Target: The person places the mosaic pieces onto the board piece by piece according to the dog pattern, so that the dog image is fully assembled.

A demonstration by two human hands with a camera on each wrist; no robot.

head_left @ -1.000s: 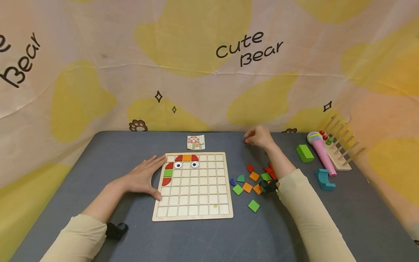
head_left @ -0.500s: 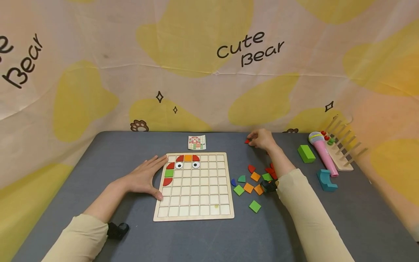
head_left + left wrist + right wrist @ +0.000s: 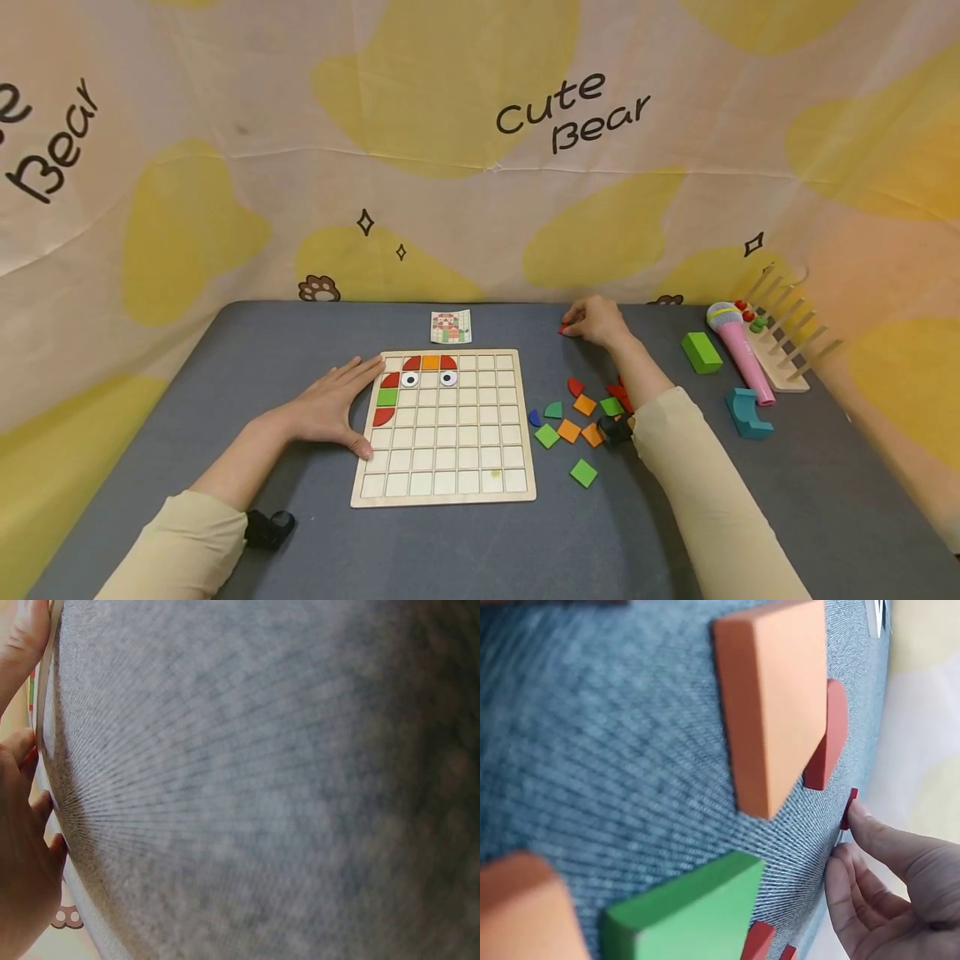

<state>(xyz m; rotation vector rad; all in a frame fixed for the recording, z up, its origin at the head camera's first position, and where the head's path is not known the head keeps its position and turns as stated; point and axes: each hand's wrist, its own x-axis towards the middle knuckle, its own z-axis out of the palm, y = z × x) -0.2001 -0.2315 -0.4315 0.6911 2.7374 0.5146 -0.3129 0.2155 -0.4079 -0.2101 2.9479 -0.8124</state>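
A wooden grid board (image 3: 450, 481) lies on the table in the head view. Along its upper left sit red rounded pieces, an orange square (image 3: 431, 362), a green square (image 3: 387, 397) and two eye pieces (image 3: 448, 378). My left hand (image 3: 330, 407) rests spread at the board's left edge, thumb and fingertips touching the rim. Near the table's far edge, my right hand (image 3: 597, 321) has its thumb and curled fingers at a small red piece (image 3: 563, 329). In the right wrist view the thumb tip touches that red piece (image 3: 849, 810); its full shape is partly hidden.
Several loose pieces, including an orange square (image 3: 568, 431) and a green square (image 3: 583, 473), lie right of the board. A picture card (image 3: 451, 327) lies behind it. Farther right are a green block (image 3: 701, 352), teal arch (image 3: 748, 414), pink microphone (image 3: 747, 358) and pegged wooden stand (image 3: 789, 380).
The right hand has shifted slightly left with its fingertips at the red piece, which sits a little nearer and further left than half a second ago. The left hand stays at the board.
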